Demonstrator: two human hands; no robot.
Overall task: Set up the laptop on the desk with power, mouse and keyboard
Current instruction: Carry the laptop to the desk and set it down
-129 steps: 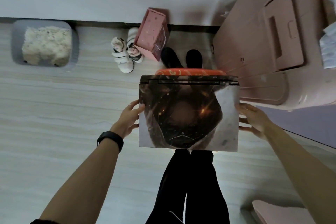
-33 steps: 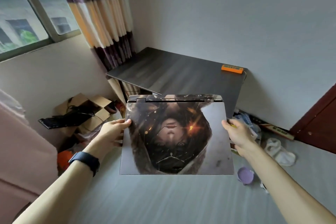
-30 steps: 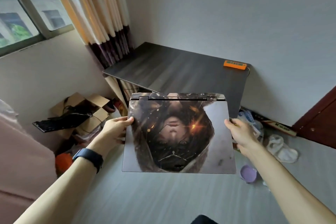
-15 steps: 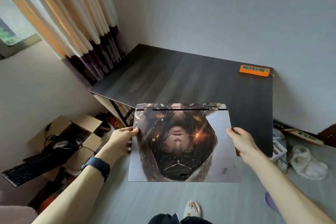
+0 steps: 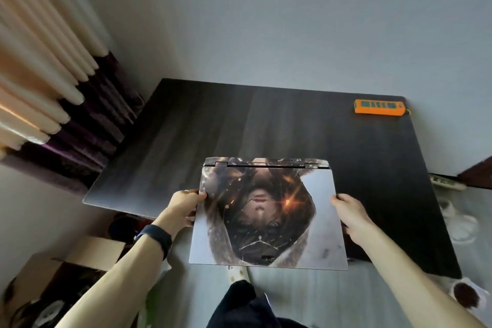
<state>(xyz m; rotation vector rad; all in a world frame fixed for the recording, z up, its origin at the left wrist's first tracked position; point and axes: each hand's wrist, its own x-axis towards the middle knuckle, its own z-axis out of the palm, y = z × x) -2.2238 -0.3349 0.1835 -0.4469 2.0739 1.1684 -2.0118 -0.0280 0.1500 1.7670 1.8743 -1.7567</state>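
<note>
cardboard box (image 5: 87, 250) on floor, low left. left hand (image 5: 183, 205) gripping left edge of closed laptop (image 5: 266, 218), thumb on lid. laptop held level over near edge of dark desk (image 5: 186, 141). right hand (image 5: 348, 214) clasping right edge. orange power strip (image 5: 379, 107) at desk's far right corner.

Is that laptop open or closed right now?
Closed. The laptop has its printed lid flat against the base, no screen or keys showing, while the left hand and right hand grip its side edges.
</note>
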